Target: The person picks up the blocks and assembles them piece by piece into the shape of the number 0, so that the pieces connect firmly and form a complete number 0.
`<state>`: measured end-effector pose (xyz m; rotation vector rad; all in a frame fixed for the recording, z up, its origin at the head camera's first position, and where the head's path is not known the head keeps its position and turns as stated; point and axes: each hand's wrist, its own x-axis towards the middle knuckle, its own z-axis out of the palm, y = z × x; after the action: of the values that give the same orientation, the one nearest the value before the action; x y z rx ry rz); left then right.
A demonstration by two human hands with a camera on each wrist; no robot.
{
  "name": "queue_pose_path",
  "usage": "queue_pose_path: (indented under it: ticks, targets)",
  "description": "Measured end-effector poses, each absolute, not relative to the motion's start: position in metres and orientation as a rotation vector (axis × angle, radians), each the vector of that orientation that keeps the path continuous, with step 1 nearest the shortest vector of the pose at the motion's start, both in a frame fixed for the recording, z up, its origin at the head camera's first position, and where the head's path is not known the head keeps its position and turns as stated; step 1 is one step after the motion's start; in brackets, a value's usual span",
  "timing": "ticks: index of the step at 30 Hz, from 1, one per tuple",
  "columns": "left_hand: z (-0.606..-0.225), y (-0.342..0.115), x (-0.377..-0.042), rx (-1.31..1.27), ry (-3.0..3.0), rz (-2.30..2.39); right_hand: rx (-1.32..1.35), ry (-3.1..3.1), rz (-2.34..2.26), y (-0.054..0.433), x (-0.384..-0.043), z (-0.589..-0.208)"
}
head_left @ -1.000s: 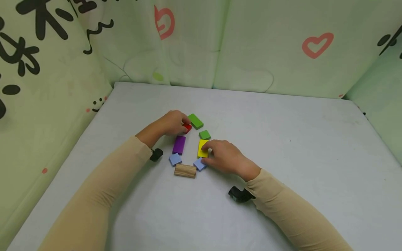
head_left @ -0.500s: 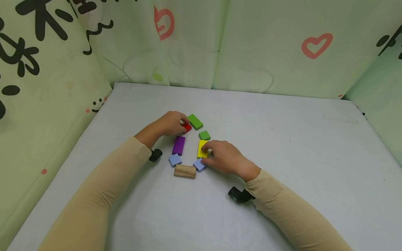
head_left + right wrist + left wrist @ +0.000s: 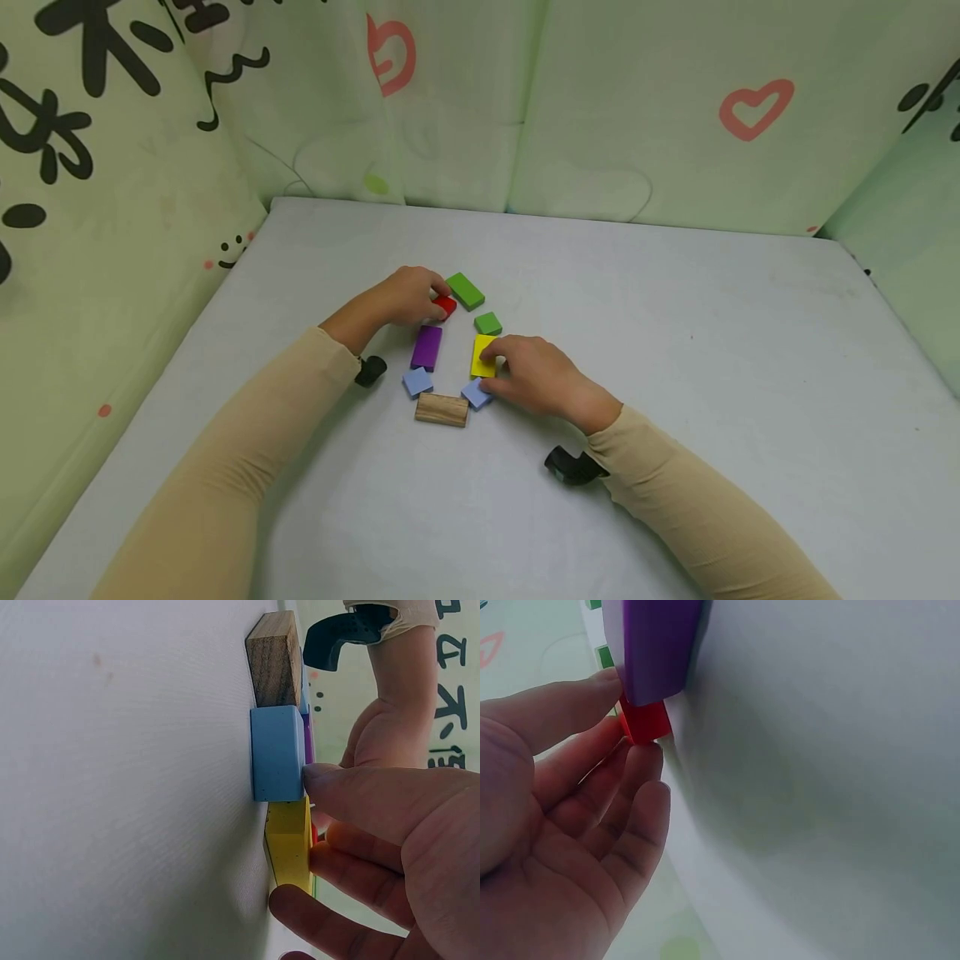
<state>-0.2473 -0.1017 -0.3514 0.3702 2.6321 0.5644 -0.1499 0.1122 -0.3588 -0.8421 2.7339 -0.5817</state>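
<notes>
My left hand [image 3: 408,296] pinches a small red block [image 3: 448,307] between thumb and fingertips at the upper left of a ring of blocks. In the left wrist view a purple block [image 3: 654,652] stands in front of the red one and partly hides it. My right hand [image 3: 536,375] reaches in from the right with fingers loosely bent. Its thumb touches the top edge of a light blue block [image 3: 277,754], and its fingertips rest at a yellow block [image 3: 289,840]. These two blocks meet end to end.
The ring also has a larger green block [image 3: 466,291], a small green block [image 3: 488,323], a second light blue block [image 3: 417,382] and a wood-grain block [image 3: 442,410] at the near end. They lie on a white table [image 3: 675,350] backed by a printed green curtain [image 3: 622,117].
</notes>
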Motion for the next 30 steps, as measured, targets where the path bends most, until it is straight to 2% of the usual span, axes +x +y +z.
queue_pose_path:
  ticks: [30]
  targets:
    - [-0.3499, -0.1046, -0.2434, 0.378, 2.633, 0.589, -0.84, 2.735, -0.584, 0.1125, -0.1484, -0.3572]
